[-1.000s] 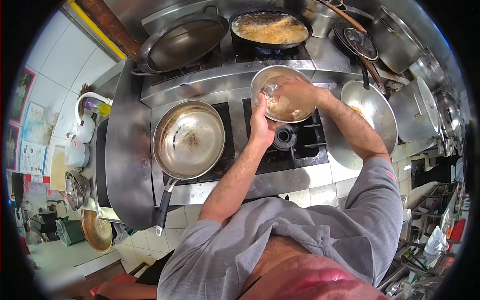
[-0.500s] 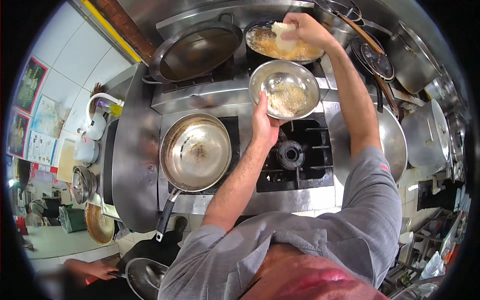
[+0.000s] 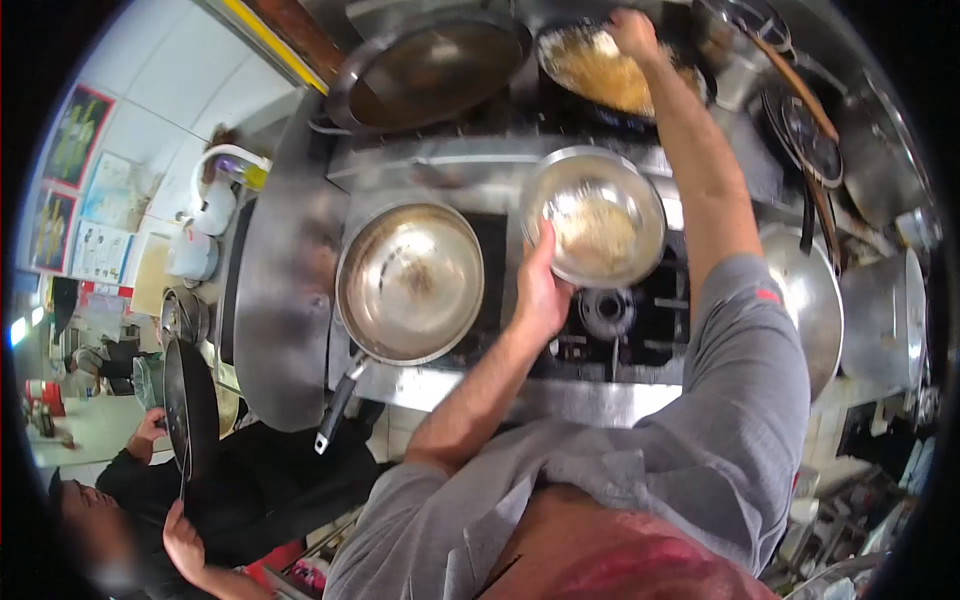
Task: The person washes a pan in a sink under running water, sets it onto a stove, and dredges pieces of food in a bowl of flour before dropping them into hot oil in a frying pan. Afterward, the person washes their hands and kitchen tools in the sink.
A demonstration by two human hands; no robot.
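My left hand (image 3: 543, 295) grips the rim of a steel mixing bowl (image 3: 645, 195), thumb over the near left edge. Pale, coarse crumbs (image 3: 597, 236) lie in the bottom of that bowl, which is held above the front right burner (image 3: 607, 314). Over the far right pan (image 3: 562, 78), full of bubbling golden oil (image 3: 610, 82), is my right hand (image 3: 635, 36) with its fingers folded in. A whitish crumb-coated piece (image 3: 605, 43) shows in the oil just left of those fingers. Whether the fingers still touch it is hidden.
A wide dark pan of oil (image 3: 430, 78) stands at the back left. A frying pan (image 3: 410, 290) sits on the front left burner, handle toward me. Pots (image 3: 885, 310) and lids line the right. At lower left another person (image 3: 270, 490) holds a dark pan (image 3: 190, 410).
My right hand has moved farther over the oil, and the pale piece it held is now low at the oil. The view has shifted. The other person has raised a pan.
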